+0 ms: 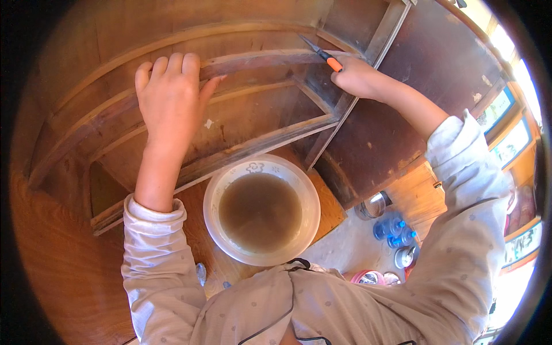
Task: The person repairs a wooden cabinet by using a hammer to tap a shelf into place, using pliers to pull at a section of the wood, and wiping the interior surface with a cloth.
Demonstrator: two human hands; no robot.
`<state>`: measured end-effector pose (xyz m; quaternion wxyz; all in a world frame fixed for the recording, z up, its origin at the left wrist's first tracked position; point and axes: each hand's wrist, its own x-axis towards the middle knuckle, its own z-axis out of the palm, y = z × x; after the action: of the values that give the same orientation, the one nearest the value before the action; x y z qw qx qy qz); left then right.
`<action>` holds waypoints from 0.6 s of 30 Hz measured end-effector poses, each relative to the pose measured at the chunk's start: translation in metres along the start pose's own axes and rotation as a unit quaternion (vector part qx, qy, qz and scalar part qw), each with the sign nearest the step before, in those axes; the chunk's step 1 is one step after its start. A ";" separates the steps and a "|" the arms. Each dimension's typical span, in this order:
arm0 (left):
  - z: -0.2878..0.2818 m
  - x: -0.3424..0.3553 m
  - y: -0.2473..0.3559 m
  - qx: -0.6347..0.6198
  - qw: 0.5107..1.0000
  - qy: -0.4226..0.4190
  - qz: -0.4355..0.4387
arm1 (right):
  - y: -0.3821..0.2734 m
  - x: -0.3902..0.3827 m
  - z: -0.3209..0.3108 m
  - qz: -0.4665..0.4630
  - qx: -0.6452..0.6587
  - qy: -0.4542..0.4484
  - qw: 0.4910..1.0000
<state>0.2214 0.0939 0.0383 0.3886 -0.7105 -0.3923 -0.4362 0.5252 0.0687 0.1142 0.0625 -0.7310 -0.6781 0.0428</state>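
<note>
With the left hand (pixel 171 95) clasped over the wooden rail (pixel 253 61) and the right hand (pixel 355 77) gripping the knife (pixel 329 58) near the rail's right end, excess force could make the blade (pixel 309 43) slip leftward toward the clasping fingers (pixel 159 66).

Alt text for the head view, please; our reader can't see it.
A person's right hand holds a pointed tool with an orange-and-black handle at a wooden rail, while the left hand grips the rail farther left. Below, a pale basin of murky brown liquid stands on a wooden surface; blue bottles stand at right.
</note>
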 end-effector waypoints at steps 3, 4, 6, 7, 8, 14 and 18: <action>-0.002 0.001 0.001 0.009 1.000 -0.016 -0.004 | -0.002 -0.012 -0.001 -0.048 -0.071 0.062 0.994; -0.001 0.001 0.001 -0.002 1.000 -0.010 -0.001 | 0.002 -0.013 -0.003 -0.030 -0.098 0.057 0.993; -0.001 0.001 0.001 -0.011 1.000 -0.005 0.002 | -0.002 -0.021 -0.008 -0.022 -0.139 0.058 0.988; -0.001 0.000 0.001 -0.010 1.000 -0.006 0.002 | 0.001 -0.020 -0.009 -0.024 -0.138 0.058 0.988; -0.002 0.000 0.000 -0.011 1.000 -0.007 0.002 | 0.008 -0.020 -0.010 -0.030 -0.166 0.057 0.984; -0.002 0.001 0.001 -0.009 1.000 -0.011 -0.004 | 0.018 -0.029 -0.014 -0.042 -0.209 0.050 0.976; -0.001 0.001 0.002 -0.009 1.000 -0.014 -0.007 | 0.019 -0.020 -0.010 -0.025 -0.176 0.014 0.984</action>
<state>0.2229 0.0925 0.0390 0.3735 -0.7176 -0.3986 -0.4320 0.5443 0.0466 0.1211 -0.0561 -0.7137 -0.6926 -0.0888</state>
